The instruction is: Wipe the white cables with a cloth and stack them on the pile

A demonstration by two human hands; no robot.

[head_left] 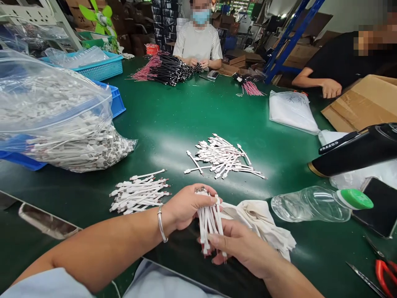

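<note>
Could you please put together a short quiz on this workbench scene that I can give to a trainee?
1. True or false: the clear plastic bottle stands upright on the green table.
2. The bundle of white cables is held by: A) the left hand alone; B) the right hand alone; C) both hands.
3. How many loose piles of white cables lie on the table beyond the hands?
Key: 1. False, it lies on its side. 2. C. 3. Two: a left pile and a middle pile.
</note>
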